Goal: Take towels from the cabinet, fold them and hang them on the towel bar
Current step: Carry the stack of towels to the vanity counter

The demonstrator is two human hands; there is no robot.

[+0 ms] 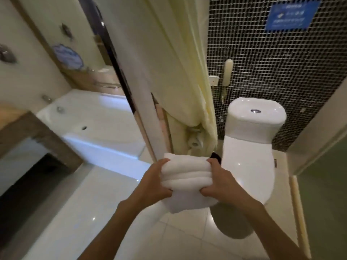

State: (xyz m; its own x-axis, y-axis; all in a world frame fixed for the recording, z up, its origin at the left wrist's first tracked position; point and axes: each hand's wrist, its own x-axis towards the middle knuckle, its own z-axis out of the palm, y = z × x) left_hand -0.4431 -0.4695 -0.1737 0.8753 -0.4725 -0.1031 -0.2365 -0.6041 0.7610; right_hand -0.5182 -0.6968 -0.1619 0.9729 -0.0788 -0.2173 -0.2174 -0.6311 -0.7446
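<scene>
A stack of folded white towels is held in front of me at about waist height, above the tiled floor. My left hand grips its left side, fingers over the top and thumb underneath. On the other side my right hand grips it the same way. One loose end of a towel hangs down below the stack. A metal bar runs along the far wall above the bathtub.
A white bathtub lies to the left behind a partition post. A pale yellow shower curtain hangs ahead. A white toilet stands at right before a dark mosaic wall. A counter edge juts in at left.
</scene>
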